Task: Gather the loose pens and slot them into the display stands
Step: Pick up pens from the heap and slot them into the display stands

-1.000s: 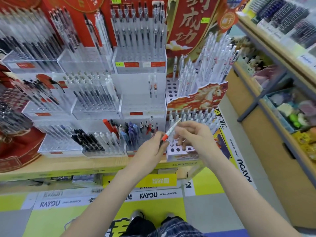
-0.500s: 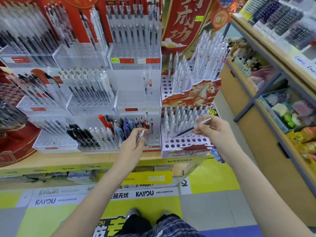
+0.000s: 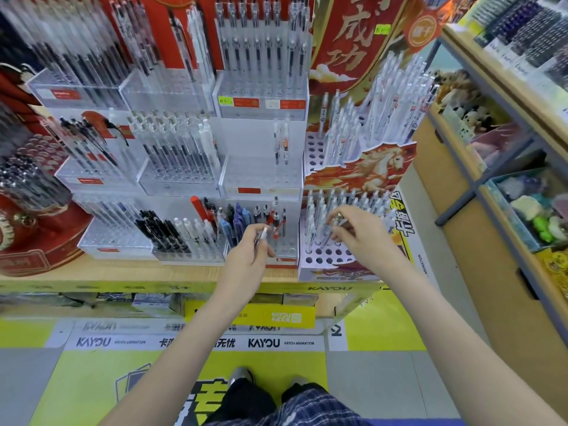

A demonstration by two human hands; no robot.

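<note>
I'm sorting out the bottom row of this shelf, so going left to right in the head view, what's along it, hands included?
Red round tin → clear stand → black pens → left hand, holding a pen → right hand, lowering a pen into the white holed stand.

Bare forearms, sleeveless to the frame edge; dark plaid trousers (image 3: 295, 407); grey shoes (image 3: 242, 375).

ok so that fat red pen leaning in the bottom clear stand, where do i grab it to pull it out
Pinch the red pen by its upper end, coming from above and the left. It leans up and to the left, so that end stands clear above the darker pens packed on its right, while its lower part is buried among them in the clear stand. Pull along its lean, probably not straight up.
</note>
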